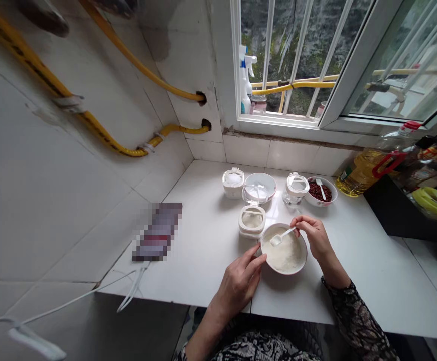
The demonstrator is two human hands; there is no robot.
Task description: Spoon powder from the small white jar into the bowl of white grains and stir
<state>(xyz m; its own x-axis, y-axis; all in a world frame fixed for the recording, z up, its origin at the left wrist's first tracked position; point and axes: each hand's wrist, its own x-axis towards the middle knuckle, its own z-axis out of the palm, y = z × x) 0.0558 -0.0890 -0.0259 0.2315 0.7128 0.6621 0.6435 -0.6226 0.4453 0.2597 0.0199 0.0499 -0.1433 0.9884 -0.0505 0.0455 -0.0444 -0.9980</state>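
Note:
A white bowl (286, 259) of pale powder sits on the counter in front of me. At its left rim, my left hand (241, 276) grips the bowl with thumb and fingers. My right hand (313, 235) pinches the handle of a small white spoon (277, 240), its scoop over the powder inside the bowl. Touching or nearly touching the bowl at the upper left stands a square clear jar (252, 229) with a white-rimmed top, its lid raised at the back; pale contents show in it.
Behind stand a jar of white contents (234, 183), a white bowl (269, 184), another clear jar (296, 186) and a bowl of dark red bits (325, 193) with a white spoon. An oil bottle (365, 168) and a black rack (378, 205) are right. A cable (128, 296) hangs over the left edge.

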